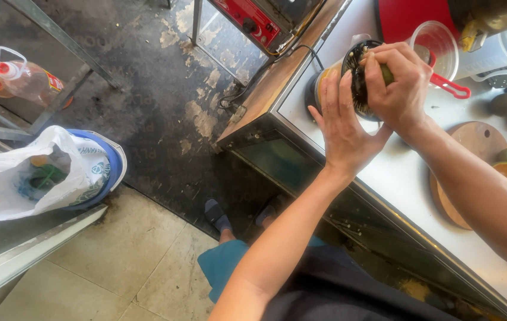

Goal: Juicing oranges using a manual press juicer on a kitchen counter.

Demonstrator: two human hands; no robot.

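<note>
A: Where's the citrus half (387,74)?
B: Under your right hand (397,83), grip wrapped around it, cut face pressed onto the black juicer (357,80) on the bench (396,172).
A: Left hand (342,128)?
B: Flat against the juicer's side, fingers spread. Long axis: can't tell.

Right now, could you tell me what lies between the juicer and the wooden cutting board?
In the head view, only bare white counter separates the juicer from the wooden cutting board; the right forearm crosses above it.
</note>
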